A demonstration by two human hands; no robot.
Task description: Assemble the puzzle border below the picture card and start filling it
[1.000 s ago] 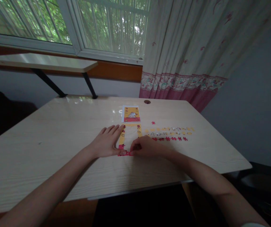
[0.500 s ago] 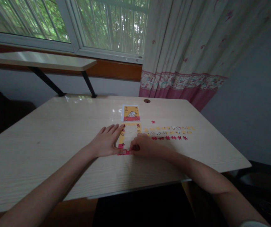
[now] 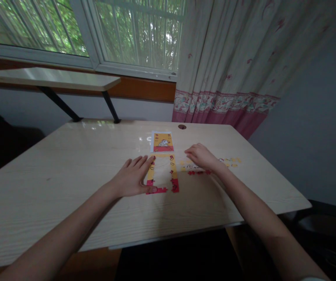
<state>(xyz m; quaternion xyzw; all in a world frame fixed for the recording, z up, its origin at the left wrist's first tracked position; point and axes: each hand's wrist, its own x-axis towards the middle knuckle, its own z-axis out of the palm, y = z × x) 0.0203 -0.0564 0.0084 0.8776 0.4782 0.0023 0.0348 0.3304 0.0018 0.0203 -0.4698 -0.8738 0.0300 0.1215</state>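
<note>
A jigsaw border [image 3: 175, 175] lies on the table, yellow above and red below, with a bare middle. Its bottom red row has a gap toward the right corner. My left hand [image 3: 132, 176] rests open along the border's left side, fingers spread, thumb on the bottom red pieces. To the right, my right hand [image 3: 200, 156] reaches past the border with fingers drawn together at the table. Whatever is under its fingertips is hidden. Beneath and beside that hand lie rows of loose puzzle pieces [image 3: 195, 172], yellow, white and red, partly covered by it.
A reference picture card [image 3: 163, 142] with a white animal on yellow and red lies just beyond the border. Farther back are a cable hole [image 3: 182, 127] and a raised shelf [image 3: 77, 79] on black legs. A curtain [image 3: 214, 78] hangs behind the table.
My right hand has left the border's bottom row and moved right and away from me, to where a lone red piece lay. That piece is now out of sight. My left hand stays put.
</note>
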